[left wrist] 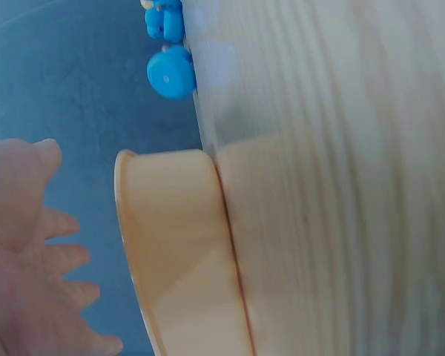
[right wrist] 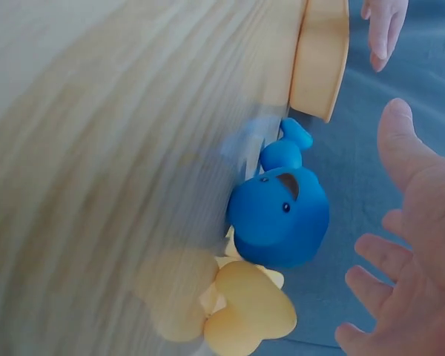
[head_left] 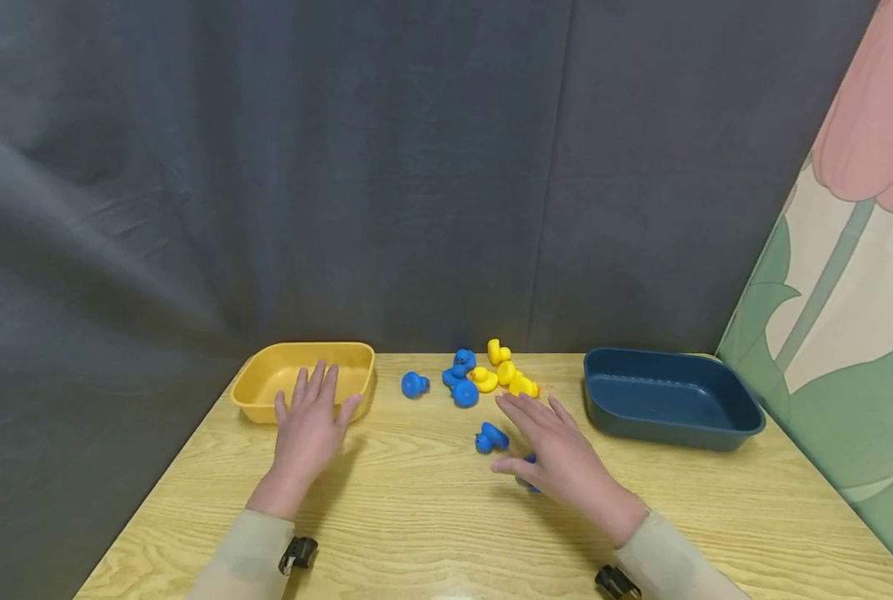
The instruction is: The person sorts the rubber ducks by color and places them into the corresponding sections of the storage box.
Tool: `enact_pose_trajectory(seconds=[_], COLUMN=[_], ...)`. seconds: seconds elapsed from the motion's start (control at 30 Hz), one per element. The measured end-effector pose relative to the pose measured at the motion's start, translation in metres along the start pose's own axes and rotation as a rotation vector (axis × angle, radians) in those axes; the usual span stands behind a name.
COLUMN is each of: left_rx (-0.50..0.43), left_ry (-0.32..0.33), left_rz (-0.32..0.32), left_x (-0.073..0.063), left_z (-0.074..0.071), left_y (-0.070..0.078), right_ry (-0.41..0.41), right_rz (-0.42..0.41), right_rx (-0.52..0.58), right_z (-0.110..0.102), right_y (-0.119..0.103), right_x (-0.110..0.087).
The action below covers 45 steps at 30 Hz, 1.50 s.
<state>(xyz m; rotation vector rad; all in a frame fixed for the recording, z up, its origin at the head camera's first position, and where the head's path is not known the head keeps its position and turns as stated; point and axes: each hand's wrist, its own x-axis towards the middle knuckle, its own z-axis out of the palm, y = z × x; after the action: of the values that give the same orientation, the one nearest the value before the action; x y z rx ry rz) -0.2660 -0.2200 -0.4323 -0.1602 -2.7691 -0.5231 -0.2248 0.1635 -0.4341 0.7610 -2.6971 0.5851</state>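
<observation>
My left hand (head_left: 310,429) hovers with fingers spread at the near side of a yellow bin (head_left: 251,410); the left wrist view shows a gap between the hand and the bin's wall (left wrist: 182,245). On the right, my other hand (head_left: 562,458) is held above the table, fingers extended, holding nothing. Beneath it a blue rubber duck (head_left: 533,487) is partly hidden. Another blue duck (head_left: 493,437) lies just left of that hand. Farther back are several blue ducks (head_left: 465,394) and several yellow ducks (head_left: 484,379) in a loose cluster, with one blue duck (head_left: 414,384) apart to the left.
A dark blue bin (head_left: 671,427) stands on the right of the wooden table (head_left: 416,517). Behind the table hangs a dark grey curtain (head_left: 431,183). A wall with a flower pattern (head_left: 851,400) borders the right side.
</observation>
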Motion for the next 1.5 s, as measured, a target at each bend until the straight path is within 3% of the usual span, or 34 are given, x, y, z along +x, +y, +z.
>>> enact_pose_trajectory(seconds=[0.5, 0.7, 0.97, 1.27, 1.5], left_rx=[-0.057, -0.088, -0.176, -0.227, -0.357], left_ry=[0.059, 0.066, 0.108, 0.134, 0.068], left_rz=[-0.079, -0.117, -0.118, -0.243, -0.350], left_x=[0.010, 0.014, 0.019, 0.020, 0.019], left_z=[-0.019, -0.021, -0.022, -0.027, -0.024], left_y=[-0.038, -0.057, -0.085, -0.106, -0.120], right_ry=[-0.056, -0.074, -0.099, -0.143, -0.180], right_rz=[-0.017, -0.034, -0.044, -0.035, -0.004], right_rx=[0.098, 0.113, 0.121, 0.170, 0.229], right_z=[-0.008, -0.010, -0.011, -0.010, -0.011], right_y=[0.012, 0.018, 0.026, 0.033, 0.036], right_x=[-0.015, -0.020, -0.025, -0.028, -0.028])
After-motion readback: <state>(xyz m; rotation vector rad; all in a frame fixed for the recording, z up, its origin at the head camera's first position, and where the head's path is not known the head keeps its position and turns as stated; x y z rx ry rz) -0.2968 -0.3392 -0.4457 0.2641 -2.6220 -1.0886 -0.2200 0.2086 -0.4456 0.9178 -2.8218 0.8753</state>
